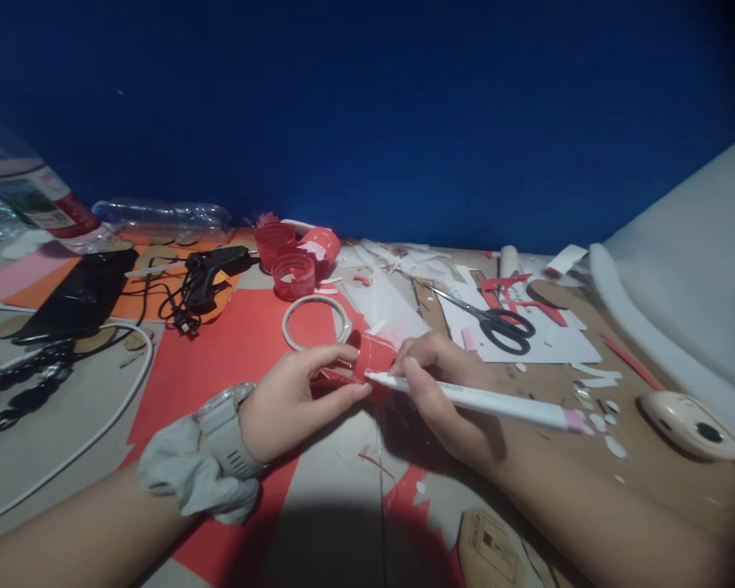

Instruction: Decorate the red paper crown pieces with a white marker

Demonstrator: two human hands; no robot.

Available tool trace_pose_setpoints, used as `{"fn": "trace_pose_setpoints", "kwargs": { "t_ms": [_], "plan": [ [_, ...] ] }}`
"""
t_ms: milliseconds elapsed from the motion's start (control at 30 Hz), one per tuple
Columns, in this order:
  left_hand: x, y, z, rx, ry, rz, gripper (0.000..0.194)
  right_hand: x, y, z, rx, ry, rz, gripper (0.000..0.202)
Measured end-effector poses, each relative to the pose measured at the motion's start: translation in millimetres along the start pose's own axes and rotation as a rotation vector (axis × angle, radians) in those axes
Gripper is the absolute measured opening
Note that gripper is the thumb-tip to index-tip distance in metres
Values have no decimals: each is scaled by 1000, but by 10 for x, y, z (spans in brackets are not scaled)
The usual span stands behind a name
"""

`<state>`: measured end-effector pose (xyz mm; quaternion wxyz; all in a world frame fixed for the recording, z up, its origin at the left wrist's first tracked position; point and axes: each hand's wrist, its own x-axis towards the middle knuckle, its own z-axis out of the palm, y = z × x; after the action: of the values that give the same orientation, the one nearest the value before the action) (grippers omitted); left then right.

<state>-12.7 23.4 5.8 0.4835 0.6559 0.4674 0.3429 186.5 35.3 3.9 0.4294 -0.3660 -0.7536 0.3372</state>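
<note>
My left hand (300,396), with a grey watch and a grey scrunchie at the wrist, pinches a small curved red piece (375,356) marked with white lines. In my right hand (444,392) is a white marker (502,402) with a pink end, its tip touching the lower edge of the red piece. Just beyond the left fingers lies a roll of tape (317,321). Red paper (220,359) lies under and around my left hand.
Black-handled scissors (490,317) rest on white paper at the right. A glue gun (211,273), red rings (294,273), and plastic bottles (159,216) stand or lie towards the back left. A cream device (689,423) sits far right. White scraps lie about.
</note>
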Motion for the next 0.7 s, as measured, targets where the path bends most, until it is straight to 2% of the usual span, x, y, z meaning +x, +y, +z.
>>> {"fn": "trace_pose_setpoints", "kwargs": {
  "t_ms": [233,467,600,700],
  "plan": [
    [-18,17,-9,-56,-30,-4,29,-24,47,-6,143,93,36,19],
    [2,0,-8,11,-2,16,27,-13,17,-21,42,-13,-5,19],
    [-5,15,-19,32,-22,59,20,-5,8,-15,15,6,11,19],
    [-8,23,-17,-9,-45,54,19,-13,36,-4,92,58,24,19]
  ]
}}
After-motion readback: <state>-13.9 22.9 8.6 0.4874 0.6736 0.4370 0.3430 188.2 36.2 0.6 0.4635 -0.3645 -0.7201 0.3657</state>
